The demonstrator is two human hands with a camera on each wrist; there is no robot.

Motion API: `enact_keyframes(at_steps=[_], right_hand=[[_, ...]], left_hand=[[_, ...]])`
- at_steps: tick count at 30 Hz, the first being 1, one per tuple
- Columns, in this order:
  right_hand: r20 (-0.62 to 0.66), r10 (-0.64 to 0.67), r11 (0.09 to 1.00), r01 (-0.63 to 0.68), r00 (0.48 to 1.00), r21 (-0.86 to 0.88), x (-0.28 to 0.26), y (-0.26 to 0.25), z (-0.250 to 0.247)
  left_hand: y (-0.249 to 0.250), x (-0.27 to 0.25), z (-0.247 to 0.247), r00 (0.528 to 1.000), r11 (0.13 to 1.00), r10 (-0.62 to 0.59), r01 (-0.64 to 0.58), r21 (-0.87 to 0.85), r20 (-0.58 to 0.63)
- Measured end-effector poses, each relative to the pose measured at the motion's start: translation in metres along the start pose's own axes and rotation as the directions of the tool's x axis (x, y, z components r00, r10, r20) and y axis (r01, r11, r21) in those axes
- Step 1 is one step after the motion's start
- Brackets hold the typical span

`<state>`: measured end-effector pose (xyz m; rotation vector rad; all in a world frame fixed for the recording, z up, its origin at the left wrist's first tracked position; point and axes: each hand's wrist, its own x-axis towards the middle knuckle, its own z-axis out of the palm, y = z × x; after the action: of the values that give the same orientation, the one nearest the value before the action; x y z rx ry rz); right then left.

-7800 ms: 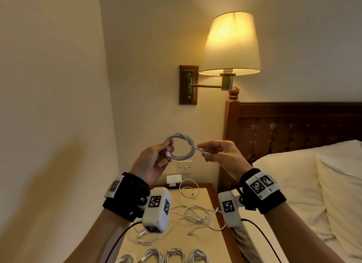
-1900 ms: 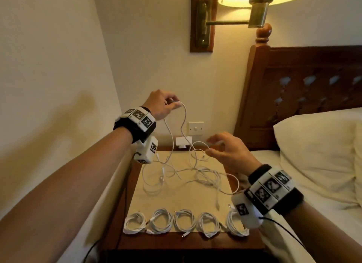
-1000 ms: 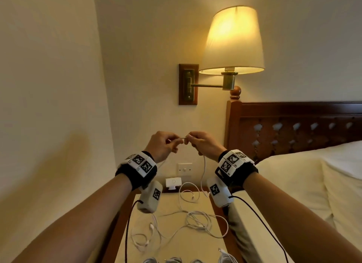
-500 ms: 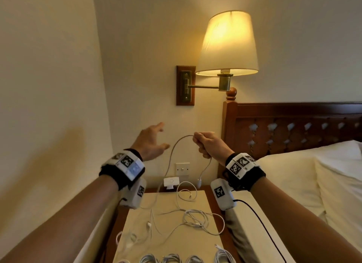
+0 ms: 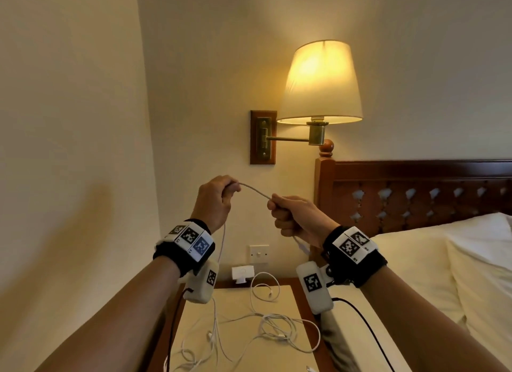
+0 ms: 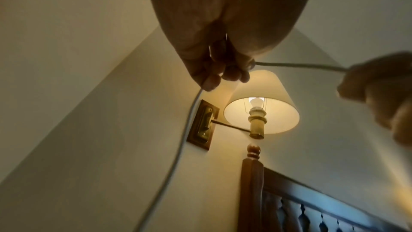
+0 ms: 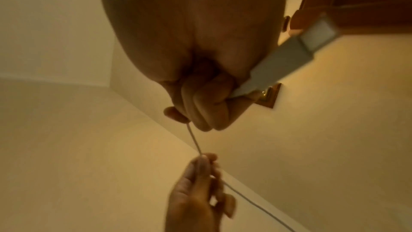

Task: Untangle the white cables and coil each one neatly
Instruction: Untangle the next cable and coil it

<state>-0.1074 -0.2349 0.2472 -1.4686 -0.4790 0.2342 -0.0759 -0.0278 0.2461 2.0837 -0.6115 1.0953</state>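
A white cable (image 5: pixel 255 191) stretches in the air between both hands, above the nightstand. My left hand (image 5: pixel 216 197) pinches it at the upper end, and the cable (image 6: pixel 178 147) hangs down from that hand past the wrist. My right hand (image 5: pixel 288 213) grips the cable in a fist, and its plug end (image 7: pixel 283 61) sticks out below the fist. A loose tangle of white cables (image 5: pixel 274 327) lies on the nightstand's cream mat (image 5: pixel 241 310).
A lit wall lamp (image 5: pixel 318 86) hangs on a brass arm above the hands. A dark wooden headboard (image 5: pixel 415 188) and a bed with pillows (image 5: pixel 443 274) are to the right. A wall switch (image 5: pixel 259 254) and a white charger (image 5: pixel 243 272) sit behind the nightstand. A wall lies close on the left.
My left hand, open and off the cable half a second ago, has come back and now pinches it. My right hand has dropped a little, drawing the cable taut between them.
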Motion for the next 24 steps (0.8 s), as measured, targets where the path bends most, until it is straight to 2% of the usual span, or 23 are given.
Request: enact_keyframes(at_steps=[2, 5, 7, 9, 13, 15, 17, 20, 22, 24], right_hand=[[-0.006, -0.018, 0.994, 0.018, 1.000, 0.103, -0.003, -0.005, 0.000], [-0.009, -0.094, 0.961, 0.094, 0.995, 0.259, -0.004, -0.016, -0.001], [-0.006, -0.172, 0.923, 0.164, 0.985, 0.347, -0.004, -0.023, -0.003], [-0.025, -0.231, 0.900, 0.223, 0.973, 0.374, -0.004, -0.029, -0.007], [-0.060, -0.297, 0.864, 0.295, 0.953, 0.407, -0.007, -0.038, -0.021], [-0.118, -0.302, 0.873, 0.324, 0.946, 0.366, -0.008, -0.040, -0.027], [-0.178, -0.305, 0.907, 0.343, 0.935, 0.246, -0.008, -0.041, -0.027], [-0.221, -0.323, 0.946, 0.321, 0.920, -0.045, -0.001, -0.038, -0.022], [-0.221, -0.320, 0.939, 0.279, 0.921, -0.201, 0.004, -0.033, -0.018], [-0.195, -0.308, 0.927, 0.248, 0.931, -0.282, 0.007, -0.028, -0.015]], left_hand=[[-0.003, -0.005, -0.002, 0.998, 0.999, -0.048, 0.049, -0.024, 0.029], [-0.011, -0.023, 0.004, 0.978, 0.995, -0.081, 0.091, -0.042, 0.194], [-0.021, -0.039, 0.011, 0.959, 0.987, -0.141, 0.157, -0.046, 0.247], [-0.033, -0.057, 0.019, 0.937, 0.965, -0.215, 0.246, -0.085, 0.274], [-0.048, -0.089, 0.027, 0.863, 0.879, -0.355, 0.439, -0.185, 0.359], [-0.050, -0.097, 0.030, 0.844, 0.869, -0.365, 0.460, -0.180, 0.393], [-0.044, -0.094, 0.029, 0.840, 0.926, -0.308, 0.372, -0.061, 0.446], [-0.019, -0.074, 0.020, 0.815, 0.991, -0.131, 0.114, 0.065, 0.564], [0.000, -0.054, 0.010, 0.808, 0.993, 0.010, -0.075, 0.087, 0.588], [0.016, -0.033, 0.001, 0.825, 0.975, 0.142, -0.213, 0.068, 0.547]])
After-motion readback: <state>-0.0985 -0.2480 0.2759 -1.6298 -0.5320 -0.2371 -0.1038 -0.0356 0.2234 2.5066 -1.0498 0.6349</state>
